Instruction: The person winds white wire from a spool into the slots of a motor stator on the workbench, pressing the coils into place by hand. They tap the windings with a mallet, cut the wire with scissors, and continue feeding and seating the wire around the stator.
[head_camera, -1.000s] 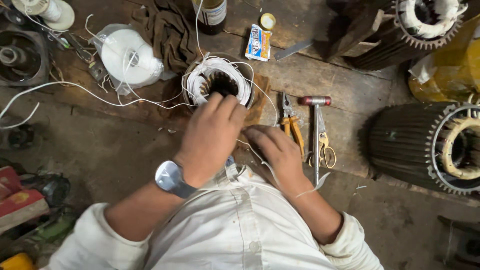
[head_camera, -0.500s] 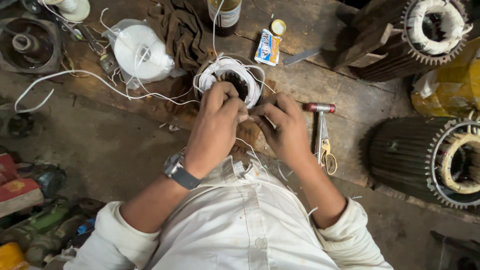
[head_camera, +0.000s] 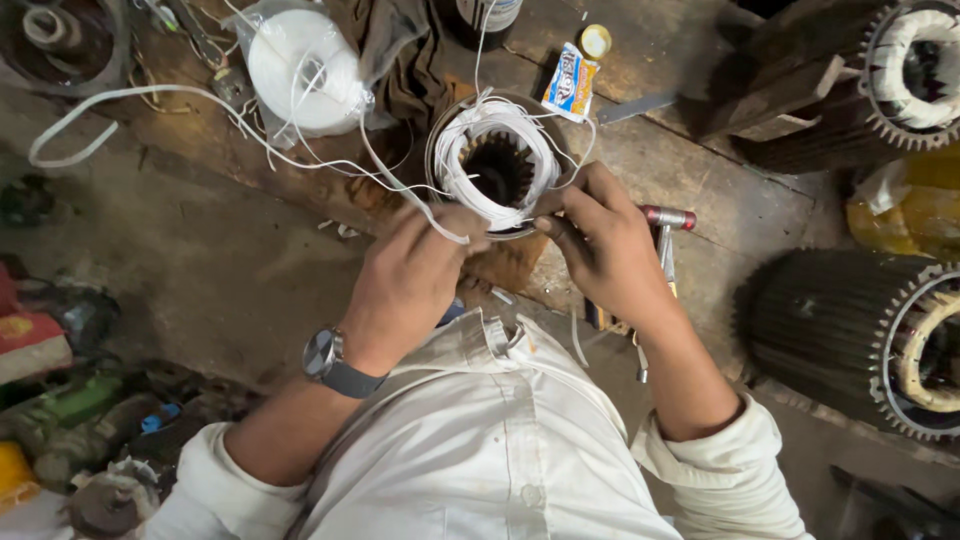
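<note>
Two finned motor housings (head_camera: 860, 340) flank a cluttered, grimy wooden workbench (head_camera: 700, 190).

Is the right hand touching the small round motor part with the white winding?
Touching. In the head view the right hand has its fingertips pressed on the near rim of the small stator, with no gap visible.

A small printed sachet (head_camera: 570, 83), a yellow bottle cap (head_camera: 596, 41) and a large finned motor housing (head_camera: 840, 335) lie around.
</note>
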